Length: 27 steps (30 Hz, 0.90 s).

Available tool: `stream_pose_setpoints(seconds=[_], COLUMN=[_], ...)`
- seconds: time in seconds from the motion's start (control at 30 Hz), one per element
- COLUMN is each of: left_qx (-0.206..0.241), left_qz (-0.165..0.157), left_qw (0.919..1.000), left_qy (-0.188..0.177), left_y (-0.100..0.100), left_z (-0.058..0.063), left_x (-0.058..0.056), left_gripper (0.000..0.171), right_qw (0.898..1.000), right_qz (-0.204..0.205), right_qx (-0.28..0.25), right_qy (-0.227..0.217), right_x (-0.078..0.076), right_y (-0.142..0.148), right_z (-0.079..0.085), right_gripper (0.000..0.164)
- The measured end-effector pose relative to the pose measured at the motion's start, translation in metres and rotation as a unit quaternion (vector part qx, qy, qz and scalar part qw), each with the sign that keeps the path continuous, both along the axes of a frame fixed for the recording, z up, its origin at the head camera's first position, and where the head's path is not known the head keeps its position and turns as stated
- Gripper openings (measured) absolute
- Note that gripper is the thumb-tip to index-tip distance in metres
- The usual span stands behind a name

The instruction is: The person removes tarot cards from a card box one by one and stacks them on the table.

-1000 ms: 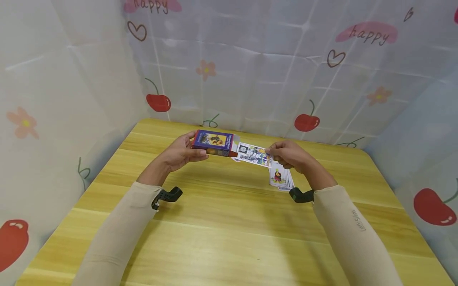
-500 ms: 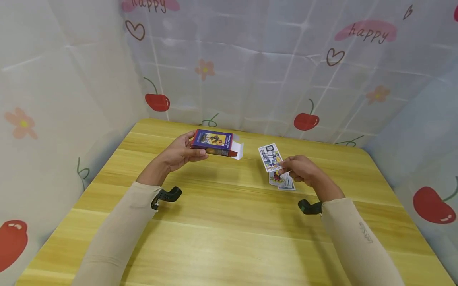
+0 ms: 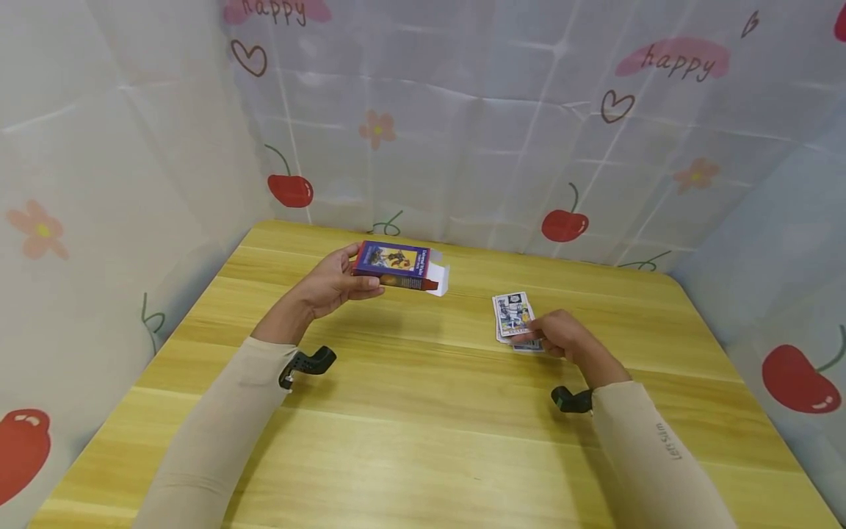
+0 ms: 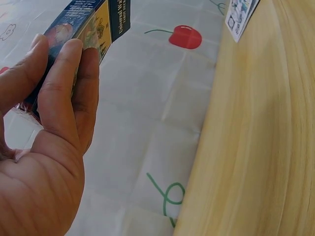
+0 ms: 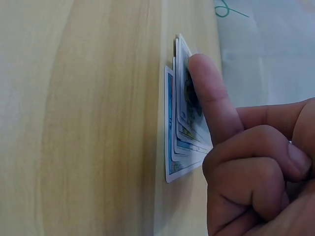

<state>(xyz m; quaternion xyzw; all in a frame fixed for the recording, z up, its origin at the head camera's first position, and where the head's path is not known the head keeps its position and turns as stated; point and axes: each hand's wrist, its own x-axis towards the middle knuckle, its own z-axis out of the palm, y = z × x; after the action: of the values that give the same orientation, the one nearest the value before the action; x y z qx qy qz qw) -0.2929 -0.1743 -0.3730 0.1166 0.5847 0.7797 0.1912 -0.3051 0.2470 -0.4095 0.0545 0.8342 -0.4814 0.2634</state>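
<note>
In the head view, my left hand [image 3: 335, 281] holds a blue and red tarot card box [image 3: 394, 257] above the table, thumb along its near side. The box's white end flap stands open toward the right. My right hand [image 3: 562, 334] pinches the near end of a white-bordered tarot card [image 3: 512, 312], which lies over a small pile of cards [image 3: 529, 346]. In the right wrist view, the index finger [image 5: 209, 88] stretches along the layered cards [image 5: 172, 123] while other fingers curl in. The thumb's contact is partly hidden. The left wrist view shows fingers around the box [image 4: 81, 29].
A wood-grain table [image 3: 396, 411] lies beneath both hands. Its back edge meets a white sheet [image 3: 429, 147] printed with cherries, hearts and flowers. Similar sheets hang at the left and right. A black wrist mount [image 3: 317, 360] sticks out from the left sleeve, another [image 3: 571, 400] from the right.
My right hand has drawn the tarot card away from the box's open end, turned it, and lowered it onto the pile at the right. The left hand and box have hardly moved.
</note>
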Motion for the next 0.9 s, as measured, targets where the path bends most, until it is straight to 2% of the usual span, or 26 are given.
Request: stream_pose_setpoints(seconds=[0.13,0.3,0.43,0.63,0.73,0.9], left_qx=[-0.002,-0.003,-0.002,-0.002,-0.001,0.003], left_qz=[-0.001,0.001,0.001,0.001,0.001,-0.002], left_qw=[1.0,1.0,1.0,1.0,1.0,1.0], left_qy=[-0.001,-0.001,-0.001,-0.003,-0.002,-0.001], left_y=[0.001,0.0,0.0,-0.001,-0.001,0.0], left_z=[-0.001,-0.001,-0.002,-0.002,-0.002,-0.001], left_x=[0.0,0.0,0.0,0.0,0.0,-0.001], left_gripper=[0.077,0.076,0.076,0.076,0.076,0.077], right_qw=[1.0,0.995,0.986,0.972,0.962,0.951], right_qz=[-0.005,0.006,0.016,0.049,0.068,0.081], right_qx=[0.022,0.094,0.158,0.222,0.253,0.272], right_qy=[0.003,0.032,0.043,0.055,0.078,0.121], right_x=[0.002,0.002,-0.001,-0.004,-0.003,-0.002], right_y=[-0.003,-0.007,-0.009,-0.01,-0.011,-0.011], right_z=[-0.003,-0.006,-0.008,-0.009,-0.008,-0.009], right_gripper=[0.037,0.035,0.032,0.029,0.03,0.035])
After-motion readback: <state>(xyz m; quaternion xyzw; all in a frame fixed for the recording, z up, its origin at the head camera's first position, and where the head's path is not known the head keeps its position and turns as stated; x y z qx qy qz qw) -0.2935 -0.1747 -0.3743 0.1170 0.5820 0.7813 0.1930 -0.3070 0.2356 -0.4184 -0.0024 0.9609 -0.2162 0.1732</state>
